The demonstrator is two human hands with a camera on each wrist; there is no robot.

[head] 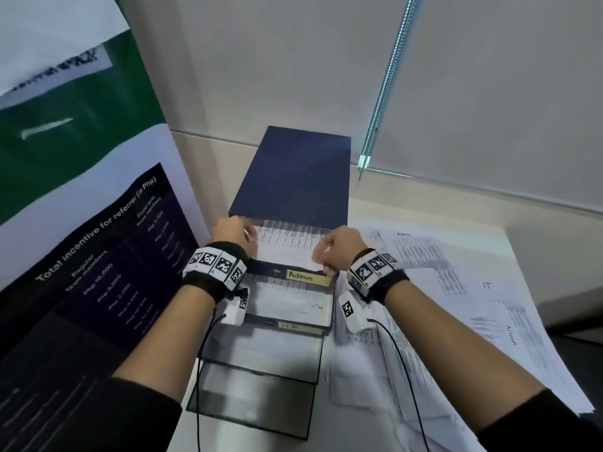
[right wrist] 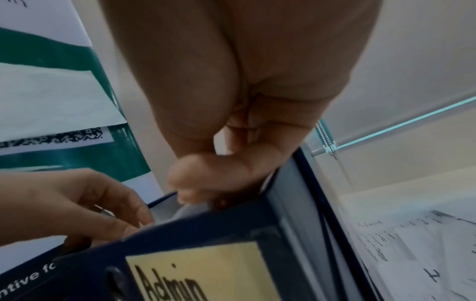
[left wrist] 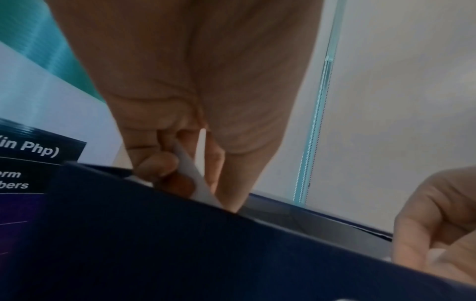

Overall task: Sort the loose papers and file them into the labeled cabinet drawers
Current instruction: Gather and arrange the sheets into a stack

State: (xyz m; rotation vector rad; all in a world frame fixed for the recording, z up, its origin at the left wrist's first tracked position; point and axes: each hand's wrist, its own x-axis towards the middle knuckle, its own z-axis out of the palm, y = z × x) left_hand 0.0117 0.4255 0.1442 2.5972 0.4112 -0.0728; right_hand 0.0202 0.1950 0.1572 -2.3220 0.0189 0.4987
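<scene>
A dark blue drawer cabinet (head: 293, 177) stands on the desk with several drawers pulled out in steps. The top drawer carries a yellow "Admin" label (head: 308, 278) (right wrist: 193, 270). A printed sheet (head: 287, 243) lies over this drawer, its far end under the cabinet top. My left hand (head: 233, 234) pinches the sheet's left edge (left wrist: 190, 177) between thumb and fingers. My right hand (head: 339, 249) (right wrist: 206, 179) pinches the sheet's near right corner, just above the label. The second drawer (head: 329, 308) holds papers; its label (head: 290, 327) is blurred.
Loose printed papers (head: 440, 288), some marked "Admin" and "IT", spread over the desk right of the cabinet. A large poster (head: 98, 256) stands close on the left. A blind with a bead chain (head: 388, 83) hangs behind. Two lower drawers (head: 261, 353) jut toward me.
</scene>
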